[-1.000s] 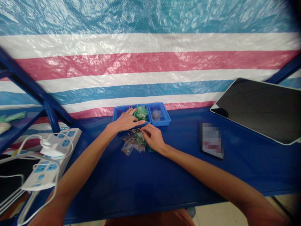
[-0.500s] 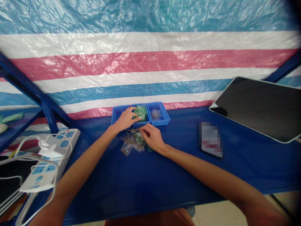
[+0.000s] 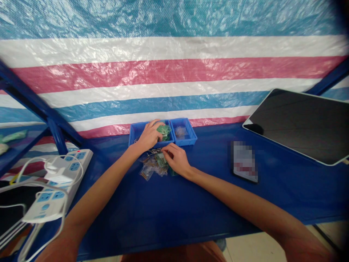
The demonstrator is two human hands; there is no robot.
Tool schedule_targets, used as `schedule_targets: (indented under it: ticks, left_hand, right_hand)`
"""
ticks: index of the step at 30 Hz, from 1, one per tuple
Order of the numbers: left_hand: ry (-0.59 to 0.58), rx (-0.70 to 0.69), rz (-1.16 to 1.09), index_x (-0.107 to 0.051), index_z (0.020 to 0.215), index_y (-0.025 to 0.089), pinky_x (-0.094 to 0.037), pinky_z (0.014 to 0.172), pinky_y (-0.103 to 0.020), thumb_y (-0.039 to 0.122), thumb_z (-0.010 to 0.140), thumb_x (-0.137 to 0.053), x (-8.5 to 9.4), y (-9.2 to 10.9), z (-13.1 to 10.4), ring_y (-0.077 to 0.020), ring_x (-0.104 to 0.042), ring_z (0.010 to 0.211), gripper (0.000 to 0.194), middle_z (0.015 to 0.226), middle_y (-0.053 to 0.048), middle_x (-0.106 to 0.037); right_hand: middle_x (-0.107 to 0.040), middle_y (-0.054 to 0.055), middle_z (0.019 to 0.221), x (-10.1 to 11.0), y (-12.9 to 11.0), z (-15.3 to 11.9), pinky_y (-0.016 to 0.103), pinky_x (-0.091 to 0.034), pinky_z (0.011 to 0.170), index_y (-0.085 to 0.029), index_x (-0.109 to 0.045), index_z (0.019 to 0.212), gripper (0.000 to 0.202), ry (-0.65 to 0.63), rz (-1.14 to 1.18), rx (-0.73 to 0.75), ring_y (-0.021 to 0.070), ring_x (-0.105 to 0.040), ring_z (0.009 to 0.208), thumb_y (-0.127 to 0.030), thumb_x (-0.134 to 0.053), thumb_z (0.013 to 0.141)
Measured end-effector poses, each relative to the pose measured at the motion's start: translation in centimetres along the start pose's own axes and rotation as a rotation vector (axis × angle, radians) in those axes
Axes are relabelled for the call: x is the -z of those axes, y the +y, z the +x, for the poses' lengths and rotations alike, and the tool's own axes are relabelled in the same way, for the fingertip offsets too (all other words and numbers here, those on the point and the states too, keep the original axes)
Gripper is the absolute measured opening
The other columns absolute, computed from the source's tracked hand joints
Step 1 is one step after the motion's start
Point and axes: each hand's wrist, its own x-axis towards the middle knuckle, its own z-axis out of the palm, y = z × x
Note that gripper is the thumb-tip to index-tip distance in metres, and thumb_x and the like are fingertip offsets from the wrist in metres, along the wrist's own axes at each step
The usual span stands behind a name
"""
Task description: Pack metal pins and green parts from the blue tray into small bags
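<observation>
Left hand (image 3: 151,137), fingers curved, reaches over crinkled, shiny green packets (image 3: 164,131) in the middle blue bin (image 3: 172,139); right hand (image 3: 176,157) bends narrowly above clear bags (image 3: 149,170), apparently of brass-coloured pins, on a blue table (image 3: 163,214).

- The left hand (image 3: 149,137) covers part of the green bag (image 3: 164,131); from here I can't tell whether it grips it.
- Whatever the right hand (image 3: 176,158) may pinch is too small to make out.
- The phone (image 3: 244,162)'s display is blurred into blocks.
- The black panel (image 3: 302,123) runs off the right edge, the white cables (image 3: 65,203) off the left.
</observation>
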Motion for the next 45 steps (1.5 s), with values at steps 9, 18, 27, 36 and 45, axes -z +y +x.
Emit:
schedule_targets:
  ticks: [9, 18, 27, 36, 45]
  left_hand:
    - [-0.199, 0.101, 0.08, -0.074, 0.079, 0.022, -0.025, 0.11, -0.052, 0.013, 0.074, -0.048, 0.6, -0.4, -0.6, -0.0288, -0.022, 0.138, 0.028, 0.144, -0.001, -0.04]
    - [-0.171, 0.127, -0.027, -0.072, 0.095, 0.023, -0.028, 0.113, -0.04, 0.027, 0.077, -0.058, 0.4, -2.3, -0.4, -0.0243, -0.039, 0.131, 0.023, 0.139, -0.002, -0.046]
    - [-0.149, 0.183, 0.007, -0.068, 0.101, 0.021, -0.034, 0.109, -0.04, 0.029, 0.074, -0.066, -0.5, -2.6, -0.1, -0.0266, -0.041, 0.128, 0.029, 0.137, -0.007, -0.046]
    - [-0.121, 0.242, 0.055, -0.069, 0.084, 0.022, -0.043, 0.095, -0.036, 0.03, 0.071, -0.068, -0.3, -1.4, 0.5, -0.0252, -0.047, 0.114, 0.015, 0.116, -0.006, -0.055]
    - [-0.019, 0.2, -0.066, -0.067, 0.079, 0.018, -0.044, 0.091, -0.033, 0.032, 0.081, -0.059, -0.8, -1.9, 1.1, -0.0206, -0.055, 0.099, 0.016, 0.098, -0.006, -0.062]
  right_hand:
    - [-0.061, 0.003, 0.082, 0.0, 0.1, 0.0, 0.025, -0.042, 0.066, -0.02, -0.065, 0.089, 0.016, -0.004, 0.003, -0.002, 0.0143, -0.055, 0.07, -0.019, -0.049, 0.088]
    - [-0.061, 0.003, 0.082, -0.1, 0.1, 0.0, 0.025, -0.041, 0.065, -0.019, -0.065, 0.089, 0.015, -0.009, 0.007, 0.002, 0.0142, -0.055, 0.069, -0.018, -0.049, 0.087]
    - [-0.06, 0.002, 0.081, 0.0, 0.1, 0.0, 0.025, -0.041, 0.065, -0.019, -0.064, 0.089, 0.015, -0.013, -0.001, -0.007, 0.0137, -0.053, 0.067, -0.02, -0.049, 0.089]
    - [-0.061, 0.002, 0.082, -0.1, 0.1, 0.0, 0.026, -0.041, 0.066, -0.019, -0.064, 0.089, 0.015, -0.024, -0.004, -0.004, 0.0145, -0.054, 0.07, -0.018, -0.05, 0.087]
    - [-0.061, 0.002, 0.081, 0.0, 0.1, 0.0, 0.025, -0.041, 0.065, -0.019, -0.065, 0.089, 0.016, -0.027, -0.001, -0.008, 0.0137, -0.053, 0.068, -0.017, -0.049, 0.087]
